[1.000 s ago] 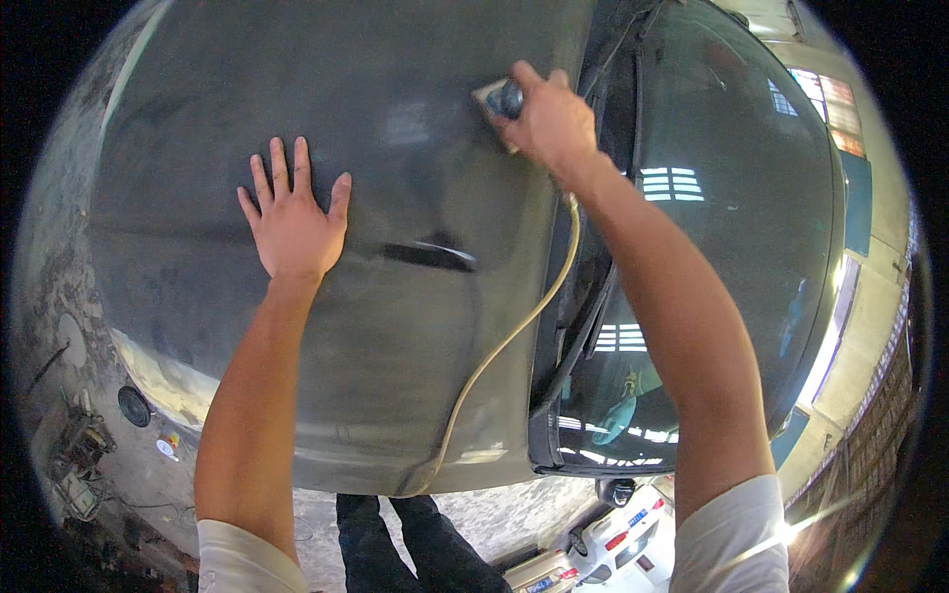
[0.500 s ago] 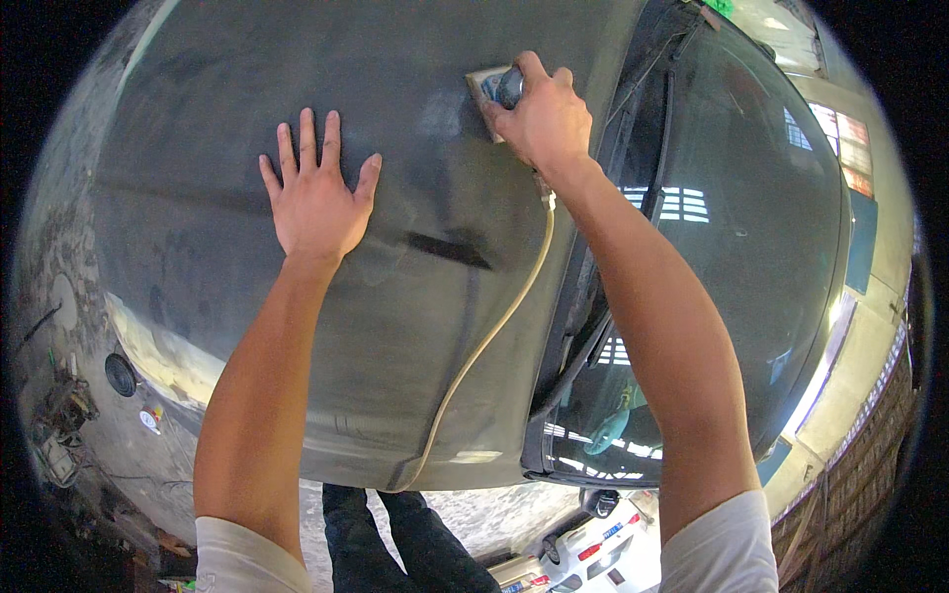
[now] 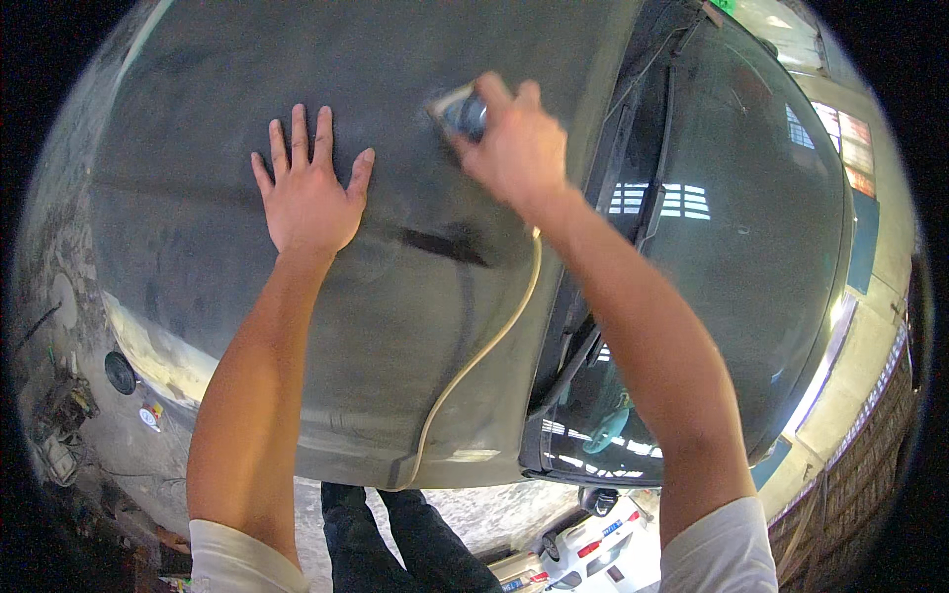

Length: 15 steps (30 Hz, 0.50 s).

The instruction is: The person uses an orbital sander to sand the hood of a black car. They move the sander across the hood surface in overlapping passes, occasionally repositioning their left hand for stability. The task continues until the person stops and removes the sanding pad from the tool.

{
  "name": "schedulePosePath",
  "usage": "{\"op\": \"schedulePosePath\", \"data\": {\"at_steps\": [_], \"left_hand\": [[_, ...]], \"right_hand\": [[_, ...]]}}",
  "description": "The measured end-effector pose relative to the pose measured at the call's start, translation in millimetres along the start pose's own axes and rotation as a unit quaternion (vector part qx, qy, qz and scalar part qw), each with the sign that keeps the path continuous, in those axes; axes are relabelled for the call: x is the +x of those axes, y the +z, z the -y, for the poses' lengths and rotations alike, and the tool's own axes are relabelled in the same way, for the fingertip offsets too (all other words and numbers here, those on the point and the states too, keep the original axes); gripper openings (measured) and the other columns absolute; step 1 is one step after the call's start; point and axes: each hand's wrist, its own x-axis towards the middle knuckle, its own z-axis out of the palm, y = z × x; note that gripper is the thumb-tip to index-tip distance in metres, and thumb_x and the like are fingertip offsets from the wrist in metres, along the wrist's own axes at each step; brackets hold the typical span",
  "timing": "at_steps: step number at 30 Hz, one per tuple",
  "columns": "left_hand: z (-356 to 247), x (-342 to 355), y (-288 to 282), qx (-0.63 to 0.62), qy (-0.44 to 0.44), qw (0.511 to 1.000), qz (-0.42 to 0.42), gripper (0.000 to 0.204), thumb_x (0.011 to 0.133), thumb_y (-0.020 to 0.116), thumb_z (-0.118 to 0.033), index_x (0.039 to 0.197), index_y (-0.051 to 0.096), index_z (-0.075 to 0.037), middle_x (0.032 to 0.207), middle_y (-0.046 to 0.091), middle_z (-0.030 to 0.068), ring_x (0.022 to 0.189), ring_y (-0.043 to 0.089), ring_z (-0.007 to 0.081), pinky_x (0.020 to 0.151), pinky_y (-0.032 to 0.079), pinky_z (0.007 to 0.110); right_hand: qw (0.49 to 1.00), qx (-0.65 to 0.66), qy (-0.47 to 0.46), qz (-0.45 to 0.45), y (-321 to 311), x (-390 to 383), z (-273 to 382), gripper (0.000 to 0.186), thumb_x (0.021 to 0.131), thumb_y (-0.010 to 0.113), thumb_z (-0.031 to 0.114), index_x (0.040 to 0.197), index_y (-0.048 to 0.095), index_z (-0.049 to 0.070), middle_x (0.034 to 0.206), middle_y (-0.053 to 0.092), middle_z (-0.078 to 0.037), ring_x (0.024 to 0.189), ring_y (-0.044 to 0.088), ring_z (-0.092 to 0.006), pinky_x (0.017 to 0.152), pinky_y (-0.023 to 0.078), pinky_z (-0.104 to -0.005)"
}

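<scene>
A dull dark grey car hood (image 3: pixel 188 262) spreads out below me. My left hand (image 3: pixel 311 206) lies flat on it, palm down with the fingers apart. Farther right, my right hand (image 3: pixel 521 150) wraps round an air sander (image 3: pixel 465 113) with a blue body and a flat, light-edged pad against the hood. A slim beige air hose (image 3: pixel 486 348) trails from under my right wrist across the hood to its near edge. Motion blurs the sander and the fingers on it a little. Between my arms, a dark elongated mark (image 3: pixel 445 245) shows on the surface.
To the right are the windshield (image 3: pixel 761 257) and a wiper (image 3: pixel 660 158) along the hood's edge. A black round object (image 3: pixel 121 373) sits on the floor at left, near assorted clutter (image 3: pixel 61 445). Beyond my legs (image 3: pixel 425 544) a white car (image 3: pixel 603 553) is parked.
My right hand has moved the sander left and slightly nearer across the hood, and the hose has shifted with it. My left hand has moved slightly left.
</scene>
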Motion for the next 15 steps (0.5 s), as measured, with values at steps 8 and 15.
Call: {"op": "schedulePosePath", "data": {"at_steps": [8,15], "left_hand": [[2,0,3,-0.004,0.006,1.000,-0.008,0.078,0.106,0.047,-0.064,0.168,0.039,-0.018,0.176,0.032,0.0112,0.164,0.023,0.0373,0.130,0.017,0.064],[2,-1,1,-0.005,0.005,1.000,-0.005,0.078,0.105,0.047,-0.065,0.167,0.040,-0.018,0.176,0.031,0.0112,0.164,0.023,0.0371,0.131,0.016,0.063]], "right_hand": [[0.998,-0.015,-0.001,-0.065,5,8,-14,0.056,0.088,0.083,0.039,0.134,0.059,0.017,0.117,0.064,-0.026,0.098,0.074,-0.0474,0.079,0.064,-0.0537],[0.998,-0.009,-0.066,0.019,13,-15,-12,0.058,0.086,0.085,0.039,0.132,0.058,0.017,0.111,0.062,-0.023,0.092,0.074,-0.0472,0.076,0.064,-0.0543]]}}
